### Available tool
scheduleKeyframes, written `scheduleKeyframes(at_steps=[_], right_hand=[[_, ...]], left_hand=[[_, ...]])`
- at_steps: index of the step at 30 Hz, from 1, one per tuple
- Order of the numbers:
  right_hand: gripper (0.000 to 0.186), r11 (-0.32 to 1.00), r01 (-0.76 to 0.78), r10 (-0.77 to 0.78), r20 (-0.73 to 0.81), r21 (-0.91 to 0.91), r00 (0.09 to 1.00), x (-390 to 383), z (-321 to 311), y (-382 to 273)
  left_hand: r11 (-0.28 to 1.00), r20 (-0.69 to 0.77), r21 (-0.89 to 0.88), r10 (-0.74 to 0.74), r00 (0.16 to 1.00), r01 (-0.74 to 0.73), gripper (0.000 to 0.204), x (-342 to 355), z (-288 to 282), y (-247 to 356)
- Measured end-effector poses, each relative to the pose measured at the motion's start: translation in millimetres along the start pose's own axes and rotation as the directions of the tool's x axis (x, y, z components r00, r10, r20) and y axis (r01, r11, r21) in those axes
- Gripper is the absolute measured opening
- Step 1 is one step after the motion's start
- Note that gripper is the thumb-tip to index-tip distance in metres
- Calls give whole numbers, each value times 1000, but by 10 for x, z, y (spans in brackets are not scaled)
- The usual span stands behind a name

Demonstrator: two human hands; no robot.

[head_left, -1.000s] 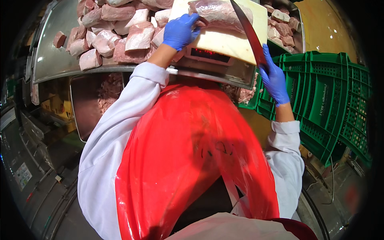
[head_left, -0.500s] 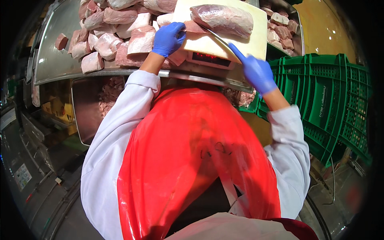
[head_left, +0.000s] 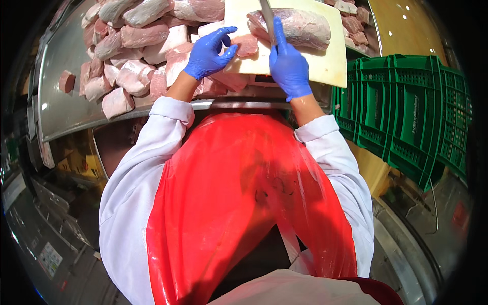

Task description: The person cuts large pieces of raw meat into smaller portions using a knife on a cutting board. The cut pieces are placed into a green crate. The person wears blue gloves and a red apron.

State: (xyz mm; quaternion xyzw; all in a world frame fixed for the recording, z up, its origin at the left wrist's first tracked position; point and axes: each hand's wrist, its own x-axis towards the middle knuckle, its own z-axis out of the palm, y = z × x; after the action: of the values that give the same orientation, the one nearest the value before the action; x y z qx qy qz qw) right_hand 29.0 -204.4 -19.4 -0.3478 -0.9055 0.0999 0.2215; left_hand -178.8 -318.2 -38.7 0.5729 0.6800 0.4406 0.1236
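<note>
A long piece of raw meat (head_left: 305, 31) lies on a white cutting board (head_left: 325, 68). Beside its left end is a flat, pinkish slice (head_left: 247, 46). My left hand (head_left: 209, 56), in a blue glove, is at the board's left edge with thumb and index finger apart; the thumb tip comes close to the slice, and contact cannot be made out. In my gloved right hand (head_left: 290, 68) is a knife (head_left: 268, 18), its blade pointing away from me across the meat's left part, index finger stretched along it. The blade's tip lies beyond the upper edge of the view.
Many meat chunks (head_left: 137, 75) are heaped on a steel table (head_left: 57, 109) to the left. A tray of meat pieces (head_left: 356, 25) stands at the far right. Green plastic crates (head_left: 401, 101) are on the right. Under the board a scale display is partly hidden.
My right hand has moved left and away from me, swinging the knife from pointing far-left to pointing straight away. My left hand has opened and shifted slightly back from the slice.
</note>
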Motion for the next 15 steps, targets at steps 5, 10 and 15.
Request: scheduleKeyframes(at_steps=[5, 10, 15], right_hand=[[81, 975, -99, 154, 278, -201, 948, -854, -251, -135], [84, 962, -194, 263, 461, -192, 847, -1275, -813, -195], [75, 915, -384, 319, 363, 124, 876, -1577, -1097, -64]], left_hand=[[996, -198, -51, 62, 978, -74, 35, 157, -54, -312], [995, -248, 26, 103, 963, -100, 31, 558, 95, -216], [941, 80, 254, -252, 964, 225, 58, 973, 326, 125]])
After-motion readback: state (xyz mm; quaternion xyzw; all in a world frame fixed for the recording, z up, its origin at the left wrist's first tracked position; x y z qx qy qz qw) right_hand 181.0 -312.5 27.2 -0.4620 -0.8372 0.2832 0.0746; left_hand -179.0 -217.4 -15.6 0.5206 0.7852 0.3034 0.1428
